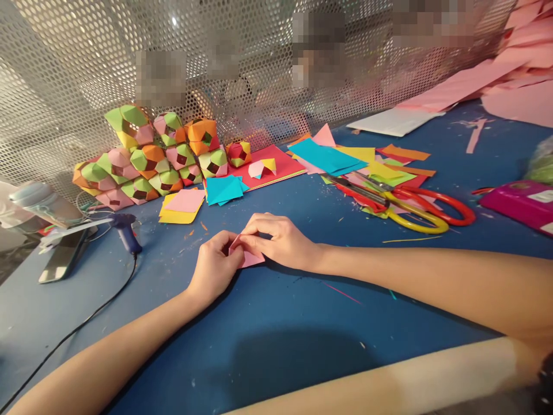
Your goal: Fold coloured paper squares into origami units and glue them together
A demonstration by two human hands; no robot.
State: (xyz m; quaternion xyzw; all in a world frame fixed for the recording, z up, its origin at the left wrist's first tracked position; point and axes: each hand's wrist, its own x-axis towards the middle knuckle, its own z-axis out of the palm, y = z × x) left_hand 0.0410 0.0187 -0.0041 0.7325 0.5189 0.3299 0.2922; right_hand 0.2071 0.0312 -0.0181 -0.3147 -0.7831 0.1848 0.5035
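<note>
A small piece of pink paper (253,258) is held between my two hands just above the blue table (294,311). My left hand (216,262) pinches its left side, thumb on top. Over the paper's upper edge, my right hand (279,239) has its thumb and fingers closed on it. Part of the paper is hidden behind the fingers, so I cannot tell how it is folded. Beyond my hands lie pink and yellow squares (184,204) and blue squares (224,190). A partly joined paper piece (262,168) rests on a red sheet (285,164).
Folded paper balls (147,158) are stacked against the perforated metal screen (259,69). A glue gun (126,230) with its cord and a phone (63,256) lie left. Scissors (415,222) sit among coloured scraps at right, near a magenta box (518,202).
</note>
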